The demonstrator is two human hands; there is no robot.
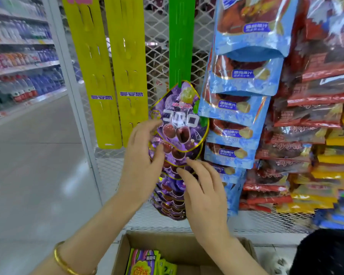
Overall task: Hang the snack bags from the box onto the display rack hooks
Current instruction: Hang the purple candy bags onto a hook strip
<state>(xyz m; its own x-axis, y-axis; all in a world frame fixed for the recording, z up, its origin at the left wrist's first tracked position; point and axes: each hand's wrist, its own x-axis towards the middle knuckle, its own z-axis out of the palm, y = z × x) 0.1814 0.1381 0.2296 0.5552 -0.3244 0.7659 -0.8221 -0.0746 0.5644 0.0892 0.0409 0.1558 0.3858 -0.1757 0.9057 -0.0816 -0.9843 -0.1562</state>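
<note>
A column of purple grape snack bags (pixel 180 120) hangs on a green display strip (pixel 180 42) in the middle of the view. My left hand (pixel 142 161) lies against the left edge of the column, its fingers loosely bent and touching the bags. My right hand (pixel 202 195) sits lower right, with its fingertips on a lower purple bag (pixel 173 187). Neither hand grips a bag. Below my arms stands an open cardboard box (pixel 179 245) with green and purple snack bags (pixel 145 262) inside.
Two bare yellow hanging strips (pixel 107 76) hang at the left on the wire mesh panel (pixel 157 56). Blue snack bags (pixel 240 96) and red and yellow bags (pixel 315 126) hang at the right. A store aisle with shelves (pixel 18 56) runs at the far left.
</note>
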